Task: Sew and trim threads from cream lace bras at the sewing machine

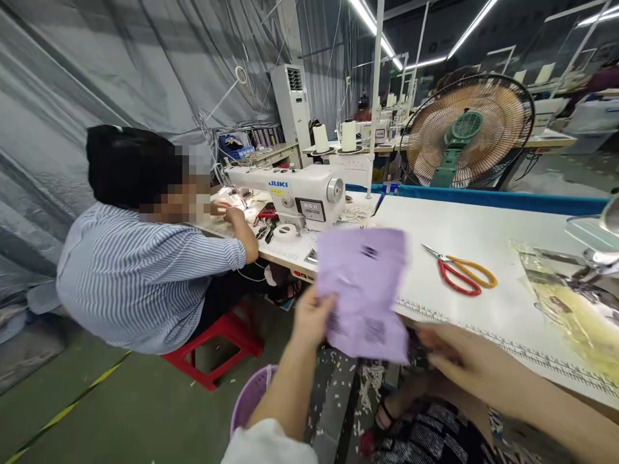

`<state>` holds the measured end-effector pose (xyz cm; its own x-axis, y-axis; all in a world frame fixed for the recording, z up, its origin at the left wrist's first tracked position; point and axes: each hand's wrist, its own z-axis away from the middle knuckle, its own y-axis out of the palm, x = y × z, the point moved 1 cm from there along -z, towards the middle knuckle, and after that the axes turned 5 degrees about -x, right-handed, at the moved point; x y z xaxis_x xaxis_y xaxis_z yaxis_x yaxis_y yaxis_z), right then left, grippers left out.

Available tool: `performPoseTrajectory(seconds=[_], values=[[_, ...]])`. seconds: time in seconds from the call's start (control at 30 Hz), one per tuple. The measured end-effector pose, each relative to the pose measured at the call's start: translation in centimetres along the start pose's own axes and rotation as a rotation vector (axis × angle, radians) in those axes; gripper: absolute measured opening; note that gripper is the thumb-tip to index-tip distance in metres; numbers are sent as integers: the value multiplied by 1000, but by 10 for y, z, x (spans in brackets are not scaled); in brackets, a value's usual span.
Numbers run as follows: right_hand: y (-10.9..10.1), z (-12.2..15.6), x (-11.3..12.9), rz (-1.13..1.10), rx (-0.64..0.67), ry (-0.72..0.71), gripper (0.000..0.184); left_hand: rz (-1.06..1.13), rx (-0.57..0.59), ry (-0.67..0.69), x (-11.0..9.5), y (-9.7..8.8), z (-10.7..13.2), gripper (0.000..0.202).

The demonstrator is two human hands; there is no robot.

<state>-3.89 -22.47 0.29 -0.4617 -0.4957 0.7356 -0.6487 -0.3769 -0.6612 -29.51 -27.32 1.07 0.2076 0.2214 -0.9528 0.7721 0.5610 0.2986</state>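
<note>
- While scissors [467, 276] lie on the white table [401, 219], a fan [467, 132] stands behind it, and a co-worker [145, 264] sits at the sewing machine [309, 187] to the left.
- Your left hand [313, 316] pinches the purple bag [362, 283] by its left edge, holding it in front of the table's near edge.
- Your right hand [447, 351], near the bag's lower right, is blurred; I cannot tell whether it grips anything.
- The bag's print is too smeared to read.
- The picture's right edge cuts off some clear plastic [556, 296].
</note>
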Motion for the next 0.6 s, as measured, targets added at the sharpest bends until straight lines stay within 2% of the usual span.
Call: performPoseTrajectory(seconds=[0.03,0.07,0.1,0.17,0.23,0.33,0.4,0.5,0.6], values=[[10,-36,17,182,48,-19,33,34,-141,71,-13,-21,-22,44],[22,-71,33,346,28,-37,34,51,-238,132,-23,-38,-43,45],[36,-104,47,480,18,-85,36,52,-284,168,-31,-52,-63,47],[63,-157,68,540,-75,-63,45,-4,-264,201,-42,-69,-97,49],[86,-189,75,568,-151,32,57,-124,-135,194,-46,-74,-125,51],[106,-206,70,576,-191,129,59,-285,64,152,-40,-71,-156,54],[106,-208,64,554,-198,132,52,-363,148,110,-33,-69,-173,53],[87,-210,55,459,-201,157,47,-512,227,74,-28,-70,-192,51],[55,-211,45,319,-216,198,46,-653,259,91,-31,-71,-202,54]])
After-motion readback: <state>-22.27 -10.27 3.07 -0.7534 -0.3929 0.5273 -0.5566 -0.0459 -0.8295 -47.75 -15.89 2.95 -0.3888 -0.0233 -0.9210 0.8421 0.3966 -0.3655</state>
